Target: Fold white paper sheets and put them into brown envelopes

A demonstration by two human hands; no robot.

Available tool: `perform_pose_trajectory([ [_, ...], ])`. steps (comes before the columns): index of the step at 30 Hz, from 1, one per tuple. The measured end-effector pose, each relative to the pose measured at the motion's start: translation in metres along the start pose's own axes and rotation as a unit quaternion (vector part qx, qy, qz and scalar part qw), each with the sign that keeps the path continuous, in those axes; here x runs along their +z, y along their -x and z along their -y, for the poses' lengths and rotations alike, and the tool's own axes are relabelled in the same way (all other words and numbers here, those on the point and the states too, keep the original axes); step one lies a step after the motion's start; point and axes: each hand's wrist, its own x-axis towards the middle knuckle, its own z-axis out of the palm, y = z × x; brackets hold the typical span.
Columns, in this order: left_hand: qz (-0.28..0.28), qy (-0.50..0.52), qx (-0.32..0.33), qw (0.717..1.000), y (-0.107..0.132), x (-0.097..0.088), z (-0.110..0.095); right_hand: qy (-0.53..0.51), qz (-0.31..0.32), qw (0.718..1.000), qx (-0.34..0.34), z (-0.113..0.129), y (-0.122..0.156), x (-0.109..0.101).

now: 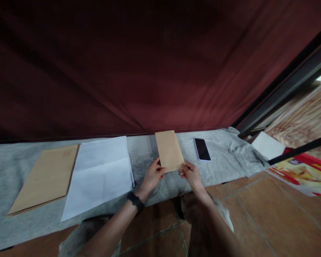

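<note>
A small brown paper envelope (170,150) is held between my two hands over the grey cloth. My left hand (153,175) pinches its lower left corner, thumb on top. At the lower right corner my right hand (190,175) grips it the same way. The envelope's far end points toward the red curtain. Left of my hands lies a stack of white paper sheets (100,178) with a crease across the top one. Farther left rests a pile of larger brown envelopes (46,176). A phone (202,149) with a dark screen lies right of the held envelope.
The grey cloth (230,157) covers a long, low surface, rumpled at its right end. A dark red curtain (160,71) hangs behind it. To the right are a dark metal frame (280,94), a white box (269,145) and a red and yellow printed package (305,173) above the tiled floor (267,210).
</note>
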Motion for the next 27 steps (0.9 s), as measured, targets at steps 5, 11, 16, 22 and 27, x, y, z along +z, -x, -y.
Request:
perform_pose_trajectory([
  [5,0.000,0.013,-0.010,1.000,-0.011,0.027,0.007,0.013,-0.038,0.999,0.001,0.002,-0.012,-0.021],
  [11,0.011,-0.005,-0.006,1.000,-0.016,0.043,0.012,0.027,-0.065,0.997,0.011,-0.004,-0.018,-0.033],
  [16,0.016,-0.076,0.029,0.997,-0.014,0.044,0.018,0.072,-0.073,0.995,-0.003,-0.011,-0.022,-0.044],
  [22,0.035,-0.311,0.187,0.931,0.004,0.040,0.019,0.255,-0.080,0.963,-0.034,-0.010,-0.018,-0.052],
  [27,0.099,-0.491,0.280,0.819,0.020,0.043,0.021,0.444,-0.098,0.889,-0.056,-0.002,-0.013,-0.053],
])
